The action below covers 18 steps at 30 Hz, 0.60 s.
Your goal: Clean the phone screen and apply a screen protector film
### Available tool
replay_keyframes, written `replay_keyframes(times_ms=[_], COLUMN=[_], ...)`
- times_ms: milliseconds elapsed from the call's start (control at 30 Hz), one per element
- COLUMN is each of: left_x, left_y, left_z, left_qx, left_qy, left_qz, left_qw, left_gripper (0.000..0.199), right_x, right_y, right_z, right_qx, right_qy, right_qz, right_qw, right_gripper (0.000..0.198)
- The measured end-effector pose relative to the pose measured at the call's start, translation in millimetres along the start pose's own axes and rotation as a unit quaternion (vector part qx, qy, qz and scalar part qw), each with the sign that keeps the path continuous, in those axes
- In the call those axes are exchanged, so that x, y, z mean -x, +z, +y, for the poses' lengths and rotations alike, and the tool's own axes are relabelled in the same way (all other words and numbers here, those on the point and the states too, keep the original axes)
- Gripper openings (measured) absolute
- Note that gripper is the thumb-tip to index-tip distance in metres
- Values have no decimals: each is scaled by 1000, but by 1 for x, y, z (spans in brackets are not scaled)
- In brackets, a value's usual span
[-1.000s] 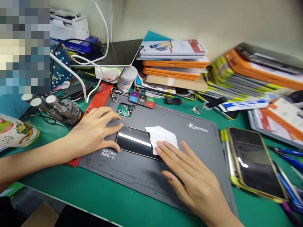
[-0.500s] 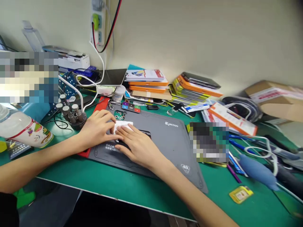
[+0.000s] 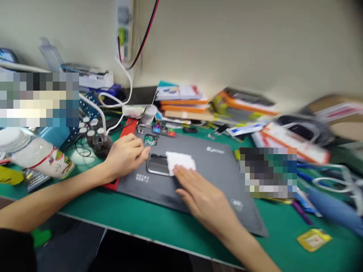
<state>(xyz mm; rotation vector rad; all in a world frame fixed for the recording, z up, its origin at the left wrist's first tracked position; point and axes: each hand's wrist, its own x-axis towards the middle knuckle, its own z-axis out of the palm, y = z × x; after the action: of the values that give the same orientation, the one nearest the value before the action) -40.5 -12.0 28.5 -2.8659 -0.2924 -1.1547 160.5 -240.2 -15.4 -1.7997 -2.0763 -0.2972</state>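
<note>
"How much room is there around those hands?"

"The mat [image 3: 218, 170] runs on past the right hand [image 3: 205, 200] to its own right edge. On the near side, that forearm crosses the mat's front edge, then the table's [image 3: 153, 223]."

"And the other side?"

"Tighter. The left hand [image 3: 126, 155] is at the mat's left end, with a holder [image 3: 100, 145] just left of it and a bottle [image 3: 47, 156] farther out. Boxes [image 3: 183, 102] are stacked beyond both hands, by the wall."

"Where's the phone [image 3: 157, 164]?"

"Flat on the mat, between them, a cloth [image 3: 181, 160] over its right end. The right fingers lie stretched out on the cloth, thumb held away."

"The left?"

"Curled, its tips by the phone's far left corner. Whether they touch it, or meet the thumb, I can't tell. The hands themselves are apart."
</note>
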Motion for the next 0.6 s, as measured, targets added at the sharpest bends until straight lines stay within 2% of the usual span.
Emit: replay_keyframes(times_ms=[67, 233, 433, 600], left_x=[0, -3, -5, -4], left_y=[3, 5, 1, 4], left_z=[1, 3, 4, 1], left_qx=[-1, 22, 6, -14], left_qy=[9, -33, -49, -33], left_qz=[-13, -73, -64, -74], left_qw=[1000, 997, 997, 997], left_gripper=[47, 50, 42, 25], right_x=[10, 7, 19, 12], right_y=[-2, -2, -16, -11], right_z=[11, 20, 12, 22], right_qx=[3, -4, 31, 35], right_qy=[28, 57, 31, 44], right_qz=[5, -1, -2, -25], right_qw=[1000, 998, 999, 998], right_gripper=[61, 59, 69, 58])
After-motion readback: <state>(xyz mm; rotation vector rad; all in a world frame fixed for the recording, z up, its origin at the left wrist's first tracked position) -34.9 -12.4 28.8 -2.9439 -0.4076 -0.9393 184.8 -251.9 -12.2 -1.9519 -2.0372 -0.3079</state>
